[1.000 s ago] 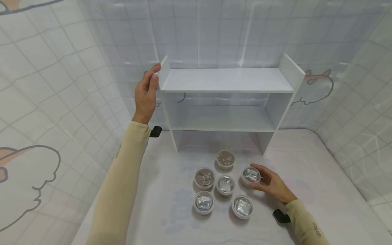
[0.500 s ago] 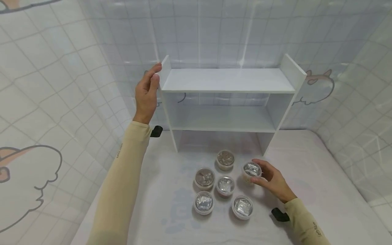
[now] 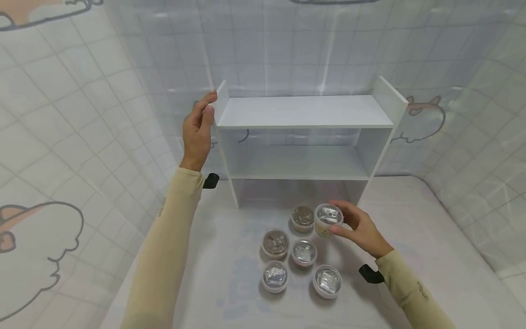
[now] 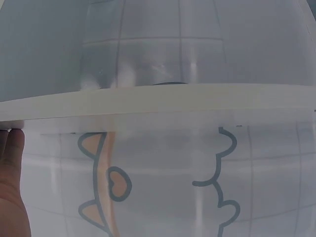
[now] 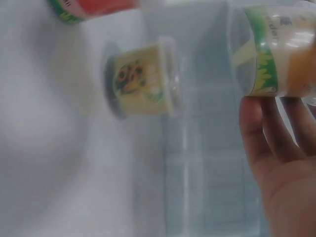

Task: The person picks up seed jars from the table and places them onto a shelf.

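Observation:
My right hand (image 3: pixel 362 230) grips a small lidded plastic cup (image 3: pixel 328 214) between thumb and fingers, held above the table beside another cup (image 3: pixel 302 216). In the right wrist view the held cup (image 5: pixel 282 54) shows a green and white label with orange contents, with fingers along its side. My left hand (image 3: pixel 196 139) touches the left side panel of a white shelf (image 3: pixel 304 112), fingers fairly straight. At the edge of the left wrist view, its fingers (image 4: pixel 12 148) meet the panel's edge. Several more cups with silvery packets under their lids, such as one cup (image 3: pixel 304 252), stand before the shelf.
The shelf has two visible boards, the lower being the middle board (image 3: pixel 300 162), and an open space beneath. It stands on a pale cloth-covered table (image 3: pixel 230 301). A tile-patterned curtain (image 3: pixel 287 55) with cartoon drawings surrounds it.
My right hand has lifted the cup off the table and carried it forward and slightly left, close to the rear cup. The left hand stays on the shelf panel.

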{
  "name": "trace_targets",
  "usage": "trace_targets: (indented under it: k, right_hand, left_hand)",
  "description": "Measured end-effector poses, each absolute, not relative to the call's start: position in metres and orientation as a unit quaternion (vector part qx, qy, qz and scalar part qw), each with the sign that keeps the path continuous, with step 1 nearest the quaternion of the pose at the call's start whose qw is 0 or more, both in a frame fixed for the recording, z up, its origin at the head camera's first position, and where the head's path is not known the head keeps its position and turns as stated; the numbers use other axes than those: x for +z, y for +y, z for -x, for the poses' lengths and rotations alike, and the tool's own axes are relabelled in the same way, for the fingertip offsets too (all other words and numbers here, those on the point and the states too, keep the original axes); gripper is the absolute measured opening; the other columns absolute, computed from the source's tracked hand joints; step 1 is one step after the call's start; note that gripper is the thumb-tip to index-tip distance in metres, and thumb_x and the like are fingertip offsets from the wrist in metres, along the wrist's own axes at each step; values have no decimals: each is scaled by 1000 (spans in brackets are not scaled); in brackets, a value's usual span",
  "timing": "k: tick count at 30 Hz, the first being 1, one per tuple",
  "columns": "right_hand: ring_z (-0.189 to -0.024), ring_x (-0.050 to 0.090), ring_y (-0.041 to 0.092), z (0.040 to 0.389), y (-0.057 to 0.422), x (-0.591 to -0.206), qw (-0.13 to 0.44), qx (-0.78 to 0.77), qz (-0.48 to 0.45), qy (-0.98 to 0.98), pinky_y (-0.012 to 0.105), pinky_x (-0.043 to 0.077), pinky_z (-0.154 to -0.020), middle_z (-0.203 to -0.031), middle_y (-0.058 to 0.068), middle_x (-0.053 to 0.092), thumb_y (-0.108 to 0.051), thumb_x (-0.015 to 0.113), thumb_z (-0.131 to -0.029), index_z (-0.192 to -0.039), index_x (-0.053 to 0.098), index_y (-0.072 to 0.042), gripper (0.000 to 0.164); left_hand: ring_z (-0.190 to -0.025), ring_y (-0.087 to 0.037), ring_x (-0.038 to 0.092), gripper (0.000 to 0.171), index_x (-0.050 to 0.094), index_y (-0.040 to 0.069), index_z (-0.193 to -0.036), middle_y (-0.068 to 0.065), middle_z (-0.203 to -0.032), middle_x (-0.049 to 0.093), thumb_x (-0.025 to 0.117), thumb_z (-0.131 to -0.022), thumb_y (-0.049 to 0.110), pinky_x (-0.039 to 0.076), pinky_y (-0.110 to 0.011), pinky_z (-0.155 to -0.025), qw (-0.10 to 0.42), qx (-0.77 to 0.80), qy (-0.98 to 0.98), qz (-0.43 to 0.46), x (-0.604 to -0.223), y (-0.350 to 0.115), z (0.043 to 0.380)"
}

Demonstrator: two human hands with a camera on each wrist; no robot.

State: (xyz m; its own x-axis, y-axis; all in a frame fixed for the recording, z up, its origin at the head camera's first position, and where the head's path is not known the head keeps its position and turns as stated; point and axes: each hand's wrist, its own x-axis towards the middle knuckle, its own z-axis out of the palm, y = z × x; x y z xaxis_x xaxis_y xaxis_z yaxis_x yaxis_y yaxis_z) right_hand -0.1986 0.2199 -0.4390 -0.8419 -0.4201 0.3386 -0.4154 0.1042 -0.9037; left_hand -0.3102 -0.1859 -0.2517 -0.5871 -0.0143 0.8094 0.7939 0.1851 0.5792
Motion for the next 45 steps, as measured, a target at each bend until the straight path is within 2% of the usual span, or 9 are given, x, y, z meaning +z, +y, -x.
trace_targets:
  k: [4, 13, 17, 21, 27, 33, 36, 37, 45]
  right_hand:
    - [-116, 52, 24, 202, 213, -430, -9, -607, 293, 739, 26, 43, -96, -130, 11, 51, 1, 71, -81, -137, 42, -7, 64]
    - [-113, 53, 25, 210, 199, -410, -31, -610, 317, 726, 27, 45, -94, -128, 17, 51, 6, 67, -82, -138, 40, -2, 63]
    - [-113, 54, 27, 211, 195, -397, -23, -615, 315, 723, 29, 46, -93, -129, 15, 51, 5, 66, -83, -138, 40, -3, 61]
    - [-113, 53, 28, 209, 186, -387, -29, -624, 308, 717, 31, 46, -94, -129, 15, 51, 5, 66, -83, -138, 41, -5, 61]
    - [-113, 54, 26, 203, 170, -371, -43, -621, 295, 725, 32, 46, -93, -128, 15, 51, 3, 66, -84, -138, 43, -7, 60]
    - [-111, 55, 25, 198, 148, -339, -59, -616, 284, 732, 36, 46, -93, -125, 13, 54, -1, 68, -84, -136, 44, -5, 58]
    - [-109, 55, 25, 200, 137, -328, -73, -623, 287, 724, 39, 47, -92, -124, 14, 55, -1, 69, -83, -135, 45, -3, 57]
    - [-108, 55, 25, 201, 133, -325, -77, -627, 287, 720, 39, 47, -91, -123, 15, 55, -1, 69, -83, -135, 45, -3, 57]
    - [-107, 56, 25, 210, 111, -297, -69, -639, 303, 703, 43, 47, -91, -122, 12, 56, -6, 68, -85, -135, 45, -5, 55]
  left_hand:
    - [-84, -14, 42, 31, 57, 3, -126, -4, -134, 52, 45, -99, 13, 34, -24, -77, 353, -571, -690, 272, -253, -187, 311]
    - [-110, -13, 50, 30, 56, 0, -125, -5, -134, 53, 45, -99, 11, 37, -24, -83, 358, -565, -689, 280, -254, -187, 314]
    - [-126, -17, 44, 29, 57, -3, -123, -9, -132, 53, 45, -99, 8, 38, -26, -98, 369, -566, -676, 293, -253, -186, 317]
    - [-127, -21, 44, 27, 57, -6, -120, -15, -130, 54, 45, -98, 4, 34, -34, -106, 379, -567, -661, 313, -252, -184, 320]
    - [-127, -22, 43, 27, 55, -9, -120, -20, -129, 53, 43, -98, 2, 35, -34, -104, 388, -558, -658, 323, -253, -182, 321]
    - [-119, -16, 48, 28, 54, -3, -124, -16, -130, 52, 41, -99, 4, 35, -29, -102, 382, -560, -668, 307, -255, -180, 319]
    - [-121, -16, 47, 30, 53, -1, -126, -15, -132, 51, 41, -100, 5, 32, -30, -106, 376, -567, -669, 301, -254, -180, 319]
    - [-129, -17, 41, 30, 52, -2, -126, -15, -132, 50, 41, -100, 5, 30, -31, -108, 374, -570, -667, 301, -254, -180, 319]
    - [-130, -18, 39, 28, 53, -2, -124, -16, -132, 50, 40, -99, 3, 28, -32, -109, 376, -579, -657, 303, -257, -180, 320]
